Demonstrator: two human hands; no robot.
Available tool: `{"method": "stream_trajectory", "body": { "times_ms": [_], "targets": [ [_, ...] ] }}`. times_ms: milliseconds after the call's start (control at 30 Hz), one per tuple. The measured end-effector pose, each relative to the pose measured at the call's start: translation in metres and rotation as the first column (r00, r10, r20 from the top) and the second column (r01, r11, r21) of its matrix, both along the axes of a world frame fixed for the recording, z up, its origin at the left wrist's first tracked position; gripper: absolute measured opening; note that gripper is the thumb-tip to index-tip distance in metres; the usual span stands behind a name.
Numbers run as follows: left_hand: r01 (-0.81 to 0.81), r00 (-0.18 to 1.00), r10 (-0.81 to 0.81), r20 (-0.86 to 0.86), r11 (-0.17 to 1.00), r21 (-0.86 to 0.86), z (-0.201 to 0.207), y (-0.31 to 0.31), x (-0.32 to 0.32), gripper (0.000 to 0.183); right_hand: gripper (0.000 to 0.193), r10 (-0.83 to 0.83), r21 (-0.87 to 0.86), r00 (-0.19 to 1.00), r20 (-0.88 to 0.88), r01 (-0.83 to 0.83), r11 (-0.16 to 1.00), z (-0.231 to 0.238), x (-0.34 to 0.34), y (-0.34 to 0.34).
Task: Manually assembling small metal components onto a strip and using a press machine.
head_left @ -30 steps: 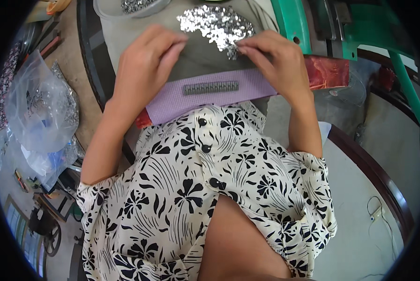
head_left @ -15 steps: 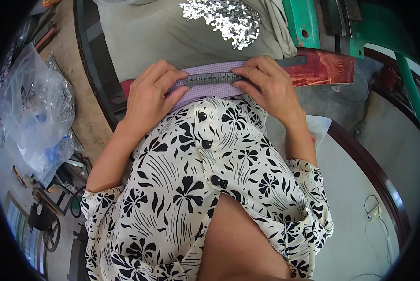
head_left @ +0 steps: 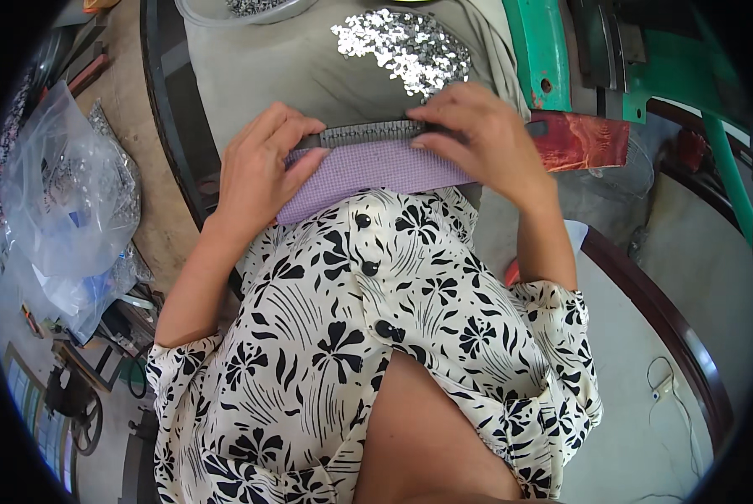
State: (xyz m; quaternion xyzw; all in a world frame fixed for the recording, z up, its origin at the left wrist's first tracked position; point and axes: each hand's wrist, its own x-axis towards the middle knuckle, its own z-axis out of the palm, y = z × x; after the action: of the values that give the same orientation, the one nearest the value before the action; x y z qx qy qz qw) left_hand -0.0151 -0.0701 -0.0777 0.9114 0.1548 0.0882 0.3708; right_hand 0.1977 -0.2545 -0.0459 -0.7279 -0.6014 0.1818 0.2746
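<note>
My left hand [head_left: 264, 164] holds the left part of a long dark grey strip [head_left: 372, 133] with a row of small closely set segments, its fingers at the far edge and its thumb at the near edge. At the strip's right part, my right hand [head_left: 487, 144] grips it between the curled fingers and the thumb. Below the strip lies a purple checked cloth [head_left: 376, 172], close against my patterned shirt. Just beyond is a pile of small silver and dark pieces [head_left: 406, 50]; they are too small to name.
The pile rests on a grey-green cloth [head_left: 259, 71]. A clear tub [head_left: 217, 15] with similar pieces stands at the far left. Green metal framework [head_left: 540, 59] rises on the right, above a red patterned board [head_left: 590, 141]. Clear plastic bags [head_left: 82, 185] hang at the left.
The strip has shifted slightly away from me, and more of the purple cloth shows on its near side. My right fingers have lifted and curled over the strip's far edge.
</note>
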Motion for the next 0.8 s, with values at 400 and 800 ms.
{"method": "stream_trajectory", "body": {
  "times_ms": [400,800],
  "targets": [
    [-0.083,0.985,0.121,0.124,0.958,-0.275,0.029,0.006,0.016,0.023,0.021,-0.111,-0.066,0.962,0.249,0.132,0.989,0.011,0.112,0.115],
    [-0.045,0.887,0.073,0.457,0.996,-0.072,0.063,0.016,0.050,0.015,0.021,0.138,-0.317,0.885,0.444,0.011,0.948,0.016,0.091,0.167]
  ]
}}
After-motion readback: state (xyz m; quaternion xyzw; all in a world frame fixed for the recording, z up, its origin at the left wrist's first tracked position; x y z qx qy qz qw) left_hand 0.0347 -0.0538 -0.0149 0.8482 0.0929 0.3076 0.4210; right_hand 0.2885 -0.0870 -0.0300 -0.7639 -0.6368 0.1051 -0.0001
